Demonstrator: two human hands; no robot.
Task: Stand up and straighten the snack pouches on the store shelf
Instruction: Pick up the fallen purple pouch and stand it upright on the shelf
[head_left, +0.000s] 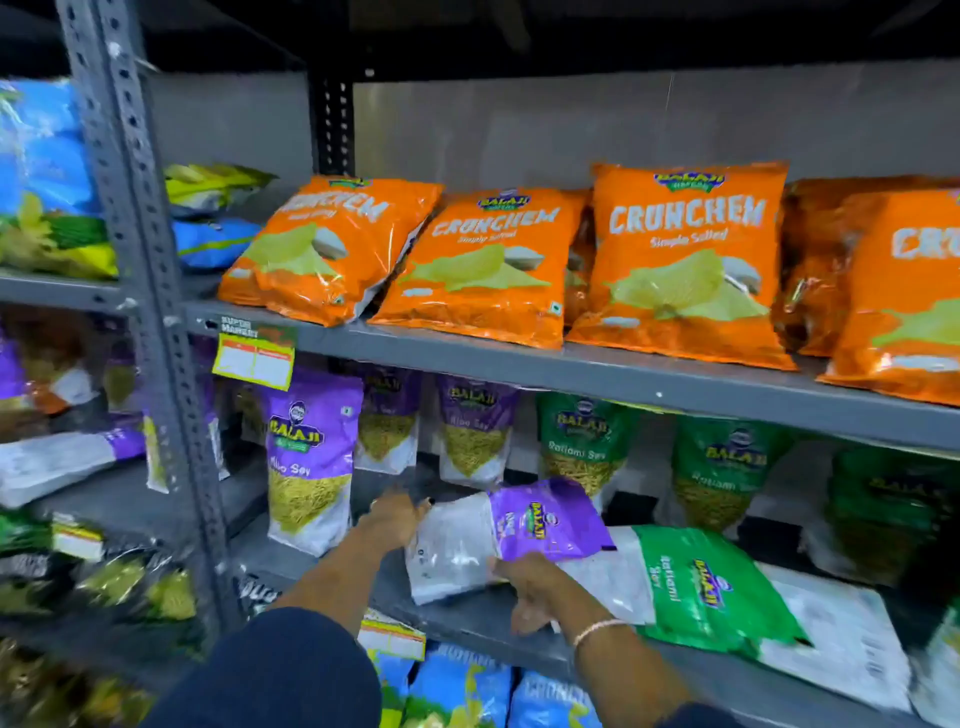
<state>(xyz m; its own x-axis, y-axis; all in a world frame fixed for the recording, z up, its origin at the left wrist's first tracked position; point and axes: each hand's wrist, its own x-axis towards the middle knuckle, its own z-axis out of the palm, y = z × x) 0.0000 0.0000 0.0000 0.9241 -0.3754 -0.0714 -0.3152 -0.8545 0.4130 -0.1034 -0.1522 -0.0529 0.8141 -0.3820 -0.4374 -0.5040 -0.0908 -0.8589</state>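
Dark sleeve (270, 670) nearest; both hands on fallen purple pouch (498, 535) lying sideways on middle shelf (467, 623). Left hand (392, 519) at its bottom edge, fingers narrow; right hand (535, 587) gripping front edge. Risk: lifting nudges green pouch (696, 587) touching beside, or topples upright purple pouch (306, 457) near left

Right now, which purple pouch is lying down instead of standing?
The purple pouch between both hands, beside the fallen green pouch; the other purple ones stand upright behind.
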